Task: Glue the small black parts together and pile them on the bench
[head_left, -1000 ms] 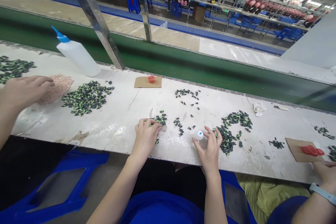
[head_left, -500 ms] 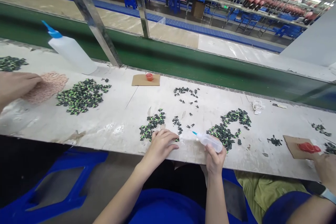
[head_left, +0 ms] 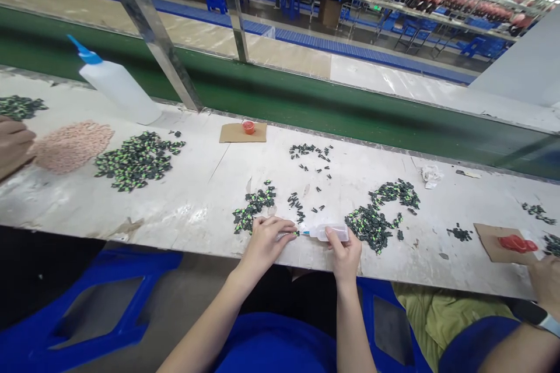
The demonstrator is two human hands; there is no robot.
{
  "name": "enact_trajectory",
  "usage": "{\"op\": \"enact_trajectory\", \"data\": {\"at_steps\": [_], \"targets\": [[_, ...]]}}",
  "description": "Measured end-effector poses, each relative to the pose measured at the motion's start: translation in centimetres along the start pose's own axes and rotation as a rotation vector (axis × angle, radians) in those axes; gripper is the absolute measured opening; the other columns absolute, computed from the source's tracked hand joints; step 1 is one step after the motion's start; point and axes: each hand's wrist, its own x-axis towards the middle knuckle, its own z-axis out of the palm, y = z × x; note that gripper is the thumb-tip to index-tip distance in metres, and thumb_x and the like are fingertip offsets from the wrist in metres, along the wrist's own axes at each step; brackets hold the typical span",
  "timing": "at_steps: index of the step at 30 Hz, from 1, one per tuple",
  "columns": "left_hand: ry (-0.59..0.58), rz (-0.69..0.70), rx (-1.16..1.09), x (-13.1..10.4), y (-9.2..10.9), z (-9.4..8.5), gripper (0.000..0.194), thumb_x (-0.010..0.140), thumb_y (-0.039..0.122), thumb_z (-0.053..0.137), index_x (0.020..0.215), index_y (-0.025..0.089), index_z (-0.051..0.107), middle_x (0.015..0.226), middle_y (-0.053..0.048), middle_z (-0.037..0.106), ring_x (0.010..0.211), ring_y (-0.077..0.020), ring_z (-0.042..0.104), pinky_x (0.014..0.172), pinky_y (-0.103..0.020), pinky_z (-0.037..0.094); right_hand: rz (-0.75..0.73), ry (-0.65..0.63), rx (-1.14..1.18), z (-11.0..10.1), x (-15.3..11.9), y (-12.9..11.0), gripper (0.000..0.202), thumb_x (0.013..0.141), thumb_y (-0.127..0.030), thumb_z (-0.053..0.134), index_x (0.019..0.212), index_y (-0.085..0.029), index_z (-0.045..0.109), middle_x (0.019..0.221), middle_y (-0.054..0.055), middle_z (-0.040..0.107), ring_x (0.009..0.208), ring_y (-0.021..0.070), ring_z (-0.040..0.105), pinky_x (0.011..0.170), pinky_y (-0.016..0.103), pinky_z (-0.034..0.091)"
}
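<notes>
My left hand [head_left: 268, 243] is closed at the table's near edge, pinching a small black-and-green piece [head_left: 297, 233] between thumb and fingers. My right hand [head_left: 346, 252] grips a small clear squeeze bottle [head_left: 326, 232] with a blue needle tip, held nearly level. The tip points left and meets, or almost meets, the pinched piece; I cannot tell if they touch. Beside my left hand is a pile of black-and-green pieces [head_left: 254, 204]. A few dark pieces [head_left: 296, 203] lie just beyond my fingers. Right of the bottle spreads a larger black-and-green pile [head_left: 371, 227].
A large white bottle [head_left: 120, 90] with a blue nozzle stands back left, near a pink pile [head_left: 74, 145] and another dark pile [head_left: 133, 160]. A red cup [head_left: 248, 127] sits on cardboard. Other people's hands are at far left [head_left: 15, 145] and far right [head_left: 545, 282]. Metal posts [head_left: 151, 35] rise behind.
My right hand has brought the squeeze bottle left and levelled it, its tip now at the piece in my left hand. The other person's hand at far left has drawn back from the pink pile.
</notes>
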Motion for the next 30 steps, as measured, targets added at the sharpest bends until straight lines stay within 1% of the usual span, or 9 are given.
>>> {"op": "enact_trajectory", "data": {"at_steps": [4,13,19,22,26,30], "targets": [[0.007,-0.014,-0.003,-0.03,0.18,-0.03,0.012,0.079,0.019,0.070,0.090,0.022,0.067,0.093,-0.001,0.077,0.089,-0.0212,0.072,0.090,-0.041,0.033,0.018,-0.012,-0.009,0.03,0.06,-0.35,0.028,0.068,-0.043,0.068,0.060,-0.016,0.063,0.052,-0.001,0.059,0.049,0.0135,0.050,0.049,0.026,0.042],[0.009,-0.034,-0.005,0.07,0.45,-0.14,0.011,0.078,0.018,0.071,0.086,0.023,0.068,0.091,0.000,0.077,0.085,-0.0198,0.071,0.092,-0.043,0.031,0.008,-0.020,-0.035,0.17,0.03,-0.11,0.030,0.069,-0.044,0.067,0.059,-0.016,0.063,0.051,-0.002,0.056,0.049,0.0126,0.047,0.050,0.025,0.040],[0.028,-0.007,0.008,0.13,0.39,-0.05,0.007,0.078,0.020,0.070,0.083,0.024,0.067,0.089,0.000,0.078,0.082,-0.0195,0.071,0.094,-0.045,0.030,-0.008,0.014,-0.041,0.29,-0.02,-0.24,0.031,0.070,-0.045,0.066,0.058,-0.017,0.061,0.049,-0.002,0.053,0.047,0.0120,0.044,0.048,0.025,0.039],[0.022,-0.018,-0.003,0.16,0.52,-0.17,0.008,0.077,0.021,0.071,0.084,0.024,0.067,0.089,0.000,0.078,0.083,-0.0202,0.071,0.095,-0.045,0.029,0.005,0.022,-0.036,0.27,-0.05,-0.28,0.032,0.069,-0.046,0.066,0.057,-0.017,0.060,0.049,-0.002,0.052,0.048,0.0122,0.044,0.048,0.025,0.039],[0.013,-0.029,-0.008,0.15,0.62,-0.26,0.009,0.077,0.019,0.071,0.084,0.023,0.067,0.089,0.000,0.078,0.084,-0.0205,0.072,0.096,-0.046,0.029,0.025,-0.001,0.003,0.17,0.00,-0.28,0.031,0.067,-0.046,0.067,0.059,-0.017,0.060,0.051,-0.001,0.055,0.049,0.0128,0.045,0.048,0.025,0.039],[0.022,-0.014,-0.003,0.05,0.47,-0.16,0.008,0.078,0.020,0.070,0.084,0.024,0.067,0.090,0.000,0.077,0.084,-0.0207,0.071,0.098,-0.047,0.028,0.021,-0.021,-0.009,0.13,0.14,-0.28,0.031,0.066,-0.045,0.068,0.057,-0.017,0.060,0.050,-0.002,0.054,0.049,0.0123,0.044,0.048,0.025,0.039]]}}
